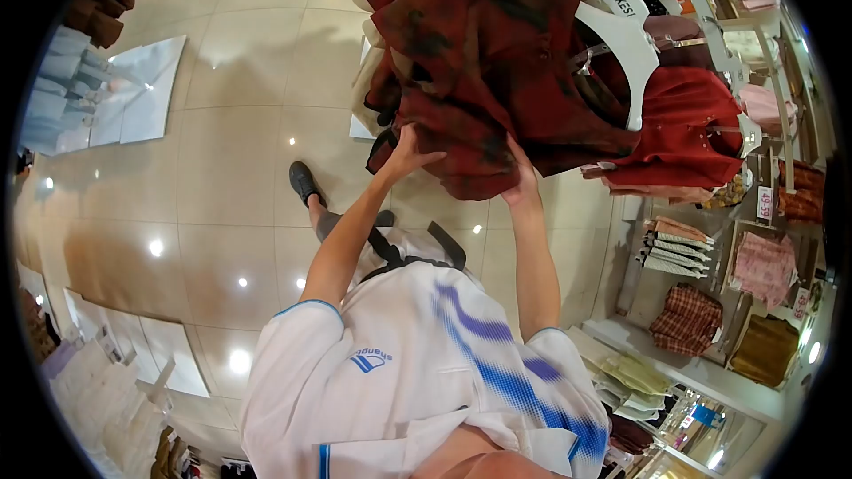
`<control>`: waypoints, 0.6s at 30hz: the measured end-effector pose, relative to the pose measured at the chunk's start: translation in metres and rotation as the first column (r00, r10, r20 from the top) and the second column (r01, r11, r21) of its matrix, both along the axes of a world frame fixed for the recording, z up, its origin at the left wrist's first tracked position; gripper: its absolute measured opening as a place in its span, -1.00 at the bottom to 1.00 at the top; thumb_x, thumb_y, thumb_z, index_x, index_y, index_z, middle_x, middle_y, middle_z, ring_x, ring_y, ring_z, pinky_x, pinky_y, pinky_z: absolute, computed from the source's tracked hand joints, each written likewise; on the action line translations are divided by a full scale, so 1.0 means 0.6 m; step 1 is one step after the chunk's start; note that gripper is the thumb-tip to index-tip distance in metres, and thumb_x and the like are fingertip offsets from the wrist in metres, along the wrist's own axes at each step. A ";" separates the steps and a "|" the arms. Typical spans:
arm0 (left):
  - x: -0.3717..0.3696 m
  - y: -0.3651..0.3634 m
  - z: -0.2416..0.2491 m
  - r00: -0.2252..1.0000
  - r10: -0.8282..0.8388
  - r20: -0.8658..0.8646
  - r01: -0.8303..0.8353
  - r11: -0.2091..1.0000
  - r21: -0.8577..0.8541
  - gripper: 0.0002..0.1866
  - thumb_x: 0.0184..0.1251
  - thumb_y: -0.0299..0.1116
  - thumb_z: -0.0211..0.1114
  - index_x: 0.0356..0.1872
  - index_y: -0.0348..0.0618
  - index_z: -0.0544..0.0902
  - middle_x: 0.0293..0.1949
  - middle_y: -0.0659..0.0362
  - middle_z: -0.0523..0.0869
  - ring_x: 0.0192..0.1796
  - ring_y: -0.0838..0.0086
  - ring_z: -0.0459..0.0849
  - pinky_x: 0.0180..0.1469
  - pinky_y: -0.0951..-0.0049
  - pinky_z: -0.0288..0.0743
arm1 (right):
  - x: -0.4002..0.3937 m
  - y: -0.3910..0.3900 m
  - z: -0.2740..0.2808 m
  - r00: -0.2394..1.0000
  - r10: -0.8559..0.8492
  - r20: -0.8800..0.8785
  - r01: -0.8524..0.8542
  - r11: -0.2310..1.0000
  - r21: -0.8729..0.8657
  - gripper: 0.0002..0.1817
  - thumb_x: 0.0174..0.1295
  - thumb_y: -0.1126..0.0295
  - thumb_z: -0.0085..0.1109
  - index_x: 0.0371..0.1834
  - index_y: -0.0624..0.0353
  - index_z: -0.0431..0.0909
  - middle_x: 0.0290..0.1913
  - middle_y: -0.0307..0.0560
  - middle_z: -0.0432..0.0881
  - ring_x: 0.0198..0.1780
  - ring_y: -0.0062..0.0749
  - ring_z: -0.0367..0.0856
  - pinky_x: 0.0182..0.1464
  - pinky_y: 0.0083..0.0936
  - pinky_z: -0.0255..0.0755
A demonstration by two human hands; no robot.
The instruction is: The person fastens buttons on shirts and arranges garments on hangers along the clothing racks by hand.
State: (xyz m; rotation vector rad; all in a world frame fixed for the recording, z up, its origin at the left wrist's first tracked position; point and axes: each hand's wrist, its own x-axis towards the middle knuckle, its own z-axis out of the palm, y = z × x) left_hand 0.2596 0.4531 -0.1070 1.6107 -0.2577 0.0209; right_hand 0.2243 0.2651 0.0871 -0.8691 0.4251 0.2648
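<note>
A dark red shirt with blackish-green blotches hangs from a white hanger lettered BOKESI. My left hand grips the shirt's lower left part, thumb lying over the cloth and the other fingers mostly behind it. On the other side, my right hand is closed on the edge of the same shirt, its fingers partly hidden by fabric. Between the hands the cloth bulges toward me. Beside the shirt, a plain red buttoned garment hangs on the right.
More hangers and clothes crowd the rail at upper right. Wall displays hold a plaid shirt and folded clothes. White low platforms stand at left on the shiny tiled floor.
</note>
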 end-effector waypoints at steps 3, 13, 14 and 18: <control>-0.009 0.015 0.042 0.923 -0.236 -0.305 0.076 0.887 -0.455 -0.20 0.18 -0.06 0.50 0.30 -0.26 0.30 0.20 0.03 0.41 0.29 0.26 0.42 0.40 0.31 0.28 | -0.005 -0.006 -0.009 0.999 0.006 -0.039 -0.002 0.996 0.092 -0.68 0.42 0.27 0.12 0.16 0.14 0.51 0.07 -0.06 0.66 0.05 -0.24 0.65 0.10 -0.28 0.57; -0.051 0.028 -0.033 0.525 -0.422 -0.739 -0.506 0.543 -0.670 -0.59 0.43 -0.35 0.26 0.22 -0.03 0.37 0.13 0.05 0.55 0.03 0.18 0.67 -0.04 0.01 0.69 | -0.013 0.024 -0.019 0.998 -0.059 0.004 0.059 0.998 0.012 -0.68 0.45 0.25 0.04 0.15 0.14 0.54 0.09 -0.14 0.67 0.11 -0.26 0.62 0.15 -0.29 0.51; -0.052 0.039 -0.041 0.509 -0.353 -0.785 -0.567 0.549 -0.614 -0.76 0.42 -0.43 0.25 0.01 -0.03 0.42 -0.08 0.15 0.62 -0.11 0.29 0.71 -0.16 0.12 0.72 | -0.012 0.022 -0.020 0.999 -0.053 0.007 0.053 0.998 0.015 -0.68 0.45 0.25 0.04 0.15 0.14 0.54 0.09 -0.14 0.67 0.11 -0.26 0.62 0.15 -0.29 0.51; -0.048 0.091 -0.045 0.600 -0.330 -0.728 -0.559 0.478 -0.677 -0.86 0.46 -0.38 0.22 -0.06 -0.06 0.49 -0.17 0.20 0.69 -0.15 0.40 0.72 -0.12 0.19 0.71 | -0.016 0.016 -0.025 0.999 -0.025 -0.040 0.024 0.999 -0.026 -0.67 0.44 0.26 0.10 0.19 0.11 0.52 0.13 -0.19 0.65 0.15 -0.32 0.61 0.17 -0.30 0.50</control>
